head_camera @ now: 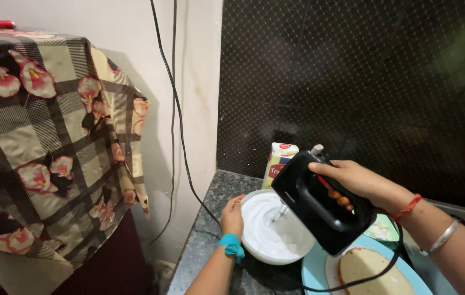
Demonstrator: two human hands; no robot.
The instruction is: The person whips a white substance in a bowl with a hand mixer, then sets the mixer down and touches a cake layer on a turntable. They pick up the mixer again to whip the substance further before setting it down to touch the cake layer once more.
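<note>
1. The step in hand looks like whipping: the right hand (352, 183), right of centre in the frame, is wrapped tight around the handle of a black mixer (320, 202), thumb on top, fingers curled under.
2. The mixer tilts down to the left; its beaters (280, 212) dip into the cream (273, 226) at the bowl's upper right part.
3. The bowl (254, 252) sits low in the frame, just left of centre, on a speckled grey counter (210, 240).
4. The left hand (233, 216) rests against the bowl's left rim, fingers closed lightly on the edge, steadying it; a teal band is on that wrist.
5. The cream appears white, smooth and fairly thick, so I judge the whipping well along, though its stiffness cannot be told from here.
6. A carton (279, 161) stands just behind the bowl, against the dark wall.
7. A blue plate (314, 270) at lower right touches the bowl's side and bears a pale sponge (372, 273).
8. The mixer's cord (352, 284) runs across that plate and sponge.
9. The next move calls for keeping the beaters sunk, the bowl pinned, and the cord clear of the sponge.
</note>
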